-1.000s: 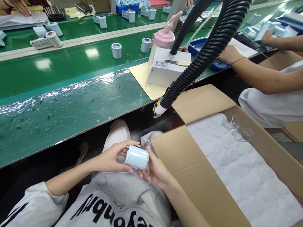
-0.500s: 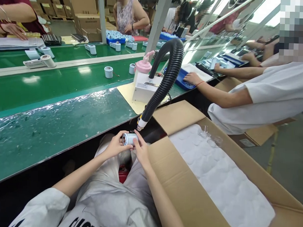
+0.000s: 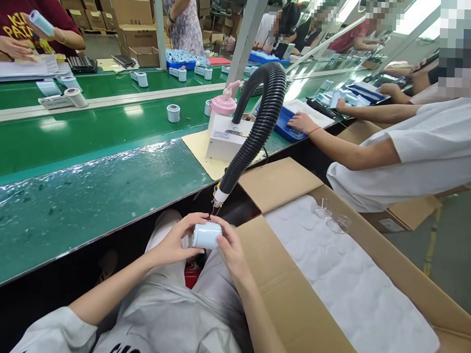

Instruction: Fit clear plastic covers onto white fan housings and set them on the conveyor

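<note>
A light-blue cylindrical housing (image 3: 207,234) lies sideways between my two hands, above my lap. My left hand (image 3: 174,245) is closed around its left end, where a clear edge shows beside the palm. My right hand (image 3: 233,253) grips the right end with thumb and fingers. Just above the fingertips is the white-and-metal tip (image 3: 219,197) of a black ribbed flexible hose (image 3: 256,133). Thin prongs or wires hang from this tip close to the housing; whether they touch it I cannot tell.
The hose rises from a white machine (image 3: 226,141) beside a pink-topped bottle (image 3: 222,104). At right stands an open carton (image 3: 293,292) with white padding (image 3: 343,283) and clear round pieces (image 3: 338,224). A similar cylinder (image 3: 173,113) sits on the green belt (image 3: 117,134). A co-worker's arm (image 3: 337,149) reaches in.
My hands have moved slightly down and toward me with the housing. It has turned, so its open left end no longer faces me. Across the belt, a person now holds up a light-blue part.
</note>
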Demonstrator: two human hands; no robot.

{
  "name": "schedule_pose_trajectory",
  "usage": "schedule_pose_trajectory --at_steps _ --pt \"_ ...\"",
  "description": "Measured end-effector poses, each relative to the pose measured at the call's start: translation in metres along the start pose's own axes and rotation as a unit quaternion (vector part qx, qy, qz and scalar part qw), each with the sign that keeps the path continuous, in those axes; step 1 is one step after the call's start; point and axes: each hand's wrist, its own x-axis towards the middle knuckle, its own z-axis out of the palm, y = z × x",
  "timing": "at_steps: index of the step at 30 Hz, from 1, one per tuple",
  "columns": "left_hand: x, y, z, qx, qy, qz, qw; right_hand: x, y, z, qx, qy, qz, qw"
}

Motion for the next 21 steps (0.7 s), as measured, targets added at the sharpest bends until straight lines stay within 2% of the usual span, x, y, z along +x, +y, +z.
schedule_pose_trajectory --at_steps 3,6,9,11,13,14,15,17,18,19,20,21 --pt "-0.007 0.016 -0.003 -0.039 -0.026 -0.064 0.997 -0.012 -0.015 0.003 -0.007 -0.048 -0.019 0.999" --pt "-0.009 0.026 0.001 -0.105 -0.065 -0.129 0.984 -0.020 -0.020 0.007 -0.025 -0.075 -0.043 0.996" --pt "-0.008 0.032 0.006 -0.107 -0.031 -0.238 0.965 -0.025 -0.017 0.004 -0.125 -0.098 -0.069 0.985" --pt "-0.004 0.040 -0.008 -0.062 0.003 -0.291 0.955 -0.024 -0.016 -0.010 -0.236 -0.090 -0.074 0.965" --pt "0.012 0.053 -0.045 0.009 0.041 -0.279 0.959 -0.018 -0.018 -0.042 -0.335 0.002 -0.058 0.940" --pt "0.027 0.059 -0.072 0.127 0.100 -0.262 0.951 -0.014 -0.022 -0.065 -0.370 0.072 -0.044 0.925" --pt "0.046 0.065 -0.102 0.259 0.169 -0.219 0.925 -0.011 -0.027 -0.090 -0.392 0.149 -0.029 0.907" --pt "0.091 0.077 -0.160 0.489 0.230 -0.142 0.829 -0.008 -0.039 -0.145 -0.416 0.263 -0.003 0.870" --pt "0.113 0.083 -0.186 0.555 0.232 -0.125 0.789 -0.006 -0.045 -0.171 -0.426 0.298 0.003 0.855" --pt "0.133 0.088 -0.208 0.592 0.223 -0.138 0.762 -0.004 -0.050 -0.195 -0.435 0.324 0.009 0.840" --pt "0.149 0.091 -0.226 0.603 0.245 -0.171 0.740 -0.001 -0.053 -0.217 -0.443 0.347 0.017 0.826" --pt "0.161 0.093 -0.241 0.603 0.260 -0.185 0.731 0.003 -0.055 -0.237 -0.453 0.366 0.023 0.813"
